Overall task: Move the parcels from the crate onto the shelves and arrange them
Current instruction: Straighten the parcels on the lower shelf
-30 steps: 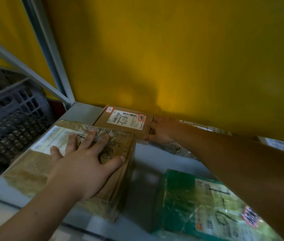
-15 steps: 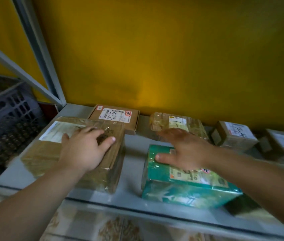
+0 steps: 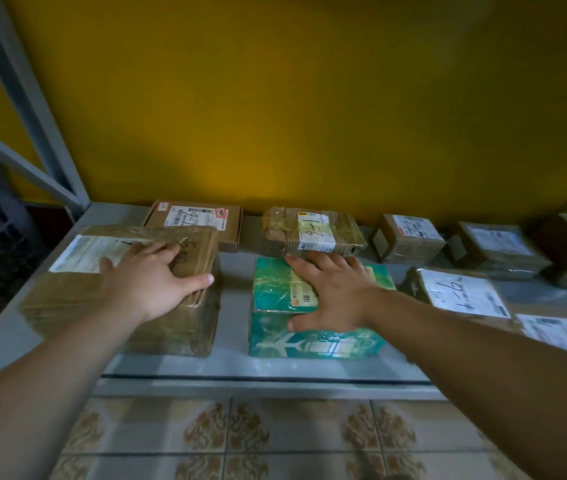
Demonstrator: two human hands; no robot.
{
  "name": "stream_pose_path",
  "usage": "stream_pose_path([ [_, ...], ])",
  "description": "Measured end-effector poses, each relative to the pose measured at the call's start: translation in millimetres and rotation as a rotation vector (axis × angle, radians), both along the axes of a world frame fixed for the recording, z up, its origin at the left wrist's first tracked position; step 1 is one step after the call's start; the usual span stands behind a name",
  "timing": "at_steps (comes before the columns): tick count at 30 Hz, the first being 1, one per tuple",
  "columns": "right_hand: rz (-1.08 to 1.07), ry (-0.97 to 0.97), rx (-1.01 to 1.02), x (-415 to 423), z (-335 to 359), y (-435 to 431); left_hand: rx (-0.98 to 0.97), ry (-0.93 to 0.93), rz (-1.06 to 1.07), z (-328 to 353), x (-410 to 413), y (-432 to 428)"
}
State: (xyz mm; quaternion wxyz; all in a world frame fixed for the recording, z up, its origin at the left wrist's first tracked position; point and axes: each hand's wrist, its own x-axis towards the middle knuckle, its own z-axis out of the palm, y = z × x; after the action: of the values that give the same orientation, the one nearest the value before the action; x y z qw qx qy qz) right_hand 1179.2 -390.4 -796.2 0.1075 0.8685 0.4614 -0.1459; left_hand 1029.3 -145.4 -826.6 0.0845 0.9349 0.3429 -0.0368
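The left hand (image 3: 152, 284) lay flat on the brown parcel (image 3: 126, 289); the right hand (image 3: 335, 294) pressed flat on the green parcel (image 3: 275, 289), both on the shelf (image 3: 233, 365).

Left parcel (image 3: 67, 299) and middle parcel (image 3: 271, 282) lie side by side on shelf (image 3: 233, 365).

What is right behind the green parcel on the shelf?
A tape-wrapped brown parcel with a handwritten white label. The right hand, flat on the green parcel, covers the gap, so contact cannot be judged.
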Motion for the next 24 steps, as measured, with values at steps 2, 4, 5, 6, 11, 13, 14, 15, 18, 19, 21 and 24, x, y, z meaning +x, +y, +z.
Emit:
stream_pose_path([
  [2,0.007,-0.005,0.014,-2,0,2,0.009,-0.009,0.002,0,-1,-1],
  [4,0.003,-0.015,0.018,-4,-1,0,0.016,-0.02,0.001,0,-2,-1],
  [5,0.002,-0.024,0.015,-5,-1,0,0.023,-0.02,-0.002,-1,-2,0],
  [6,0.004,-0.035,0.013,-7,-1,-1,0.032,-0.02,-0.006,-2,-3,0],
  [11,0.028,-0.1,-0.014,-12,6,-13,0.03,-0.067,0.019,-3,-3,-1],
  [13,-0.028,-0.09,-0.026,-8,8,-28,0.04,-0.096,0.026,-3,-5,-4],
  [14,-0.065,-0.082,-0.024,-5,9,-38,0.037,-0.112,0.036,-4,-6,-6],
  [15,-0.099,-0.078,-0.014,-2,8,-48,0.034,-0.122,0.048,-4,-6,-9],
  [18,-0.174,-0.063,0.058,5,5,-81,0.079,-0.107,0.093,2,-5,-17],
  [19,-0.196,-0.053,0.079,6,4,-91,0.102,-0.09,0.1,5,-6,-21],
  [21,-0.23,-0.065,0.098,12,2,-113,0.095,-0.12,0.13,9,-8,-31],
  [24,-0.327,-0.083,0.063,26,-2,-155,0.022,-0.144,0.183,-2,-12,-48],
])
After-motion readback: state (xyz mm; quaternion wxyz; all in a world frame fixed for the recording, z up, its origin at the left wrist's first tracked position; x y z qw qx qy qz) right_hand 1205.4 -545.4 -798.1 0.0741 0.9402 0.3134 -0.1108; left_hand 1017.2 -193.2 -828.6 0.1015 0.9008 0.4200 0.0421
